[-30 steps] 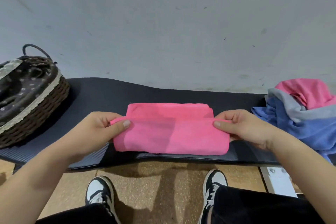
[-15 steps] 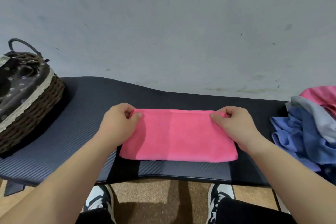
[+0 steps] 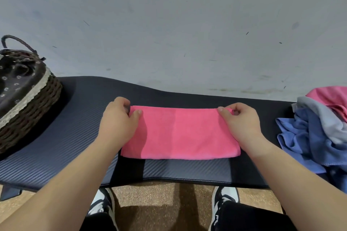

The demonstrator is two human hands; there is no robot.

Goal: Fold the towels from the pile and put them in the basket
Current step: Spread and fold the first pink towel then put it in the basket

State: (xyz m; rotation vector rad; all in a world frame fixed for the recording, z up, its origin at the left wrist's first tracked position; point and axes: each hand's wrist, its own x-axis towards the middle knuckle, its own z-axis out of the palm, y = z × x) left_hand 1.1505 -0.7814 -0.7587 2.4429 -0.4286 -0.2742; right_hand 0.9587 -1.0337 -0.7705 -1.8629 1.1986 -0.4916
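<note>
Pink towel [image 3: 180,133] is held at both far corners. The fingers [image 3: 123,101] of the left hand [image 3: 117,121] curl round the far left corner with the thumb pressed on top. The fingers [image 3: 237,107] of the right hand [image 3: 242,123] pinch the far right corner the same way. The towel lies folded flat at the middle of the table [image 3: 80,122], near its front edge. A wicker basket [image 3: 33,107] stands at the left end. The pile [image 3: 315,133] of blue, grey and pink towels lies at the right end.
</note>
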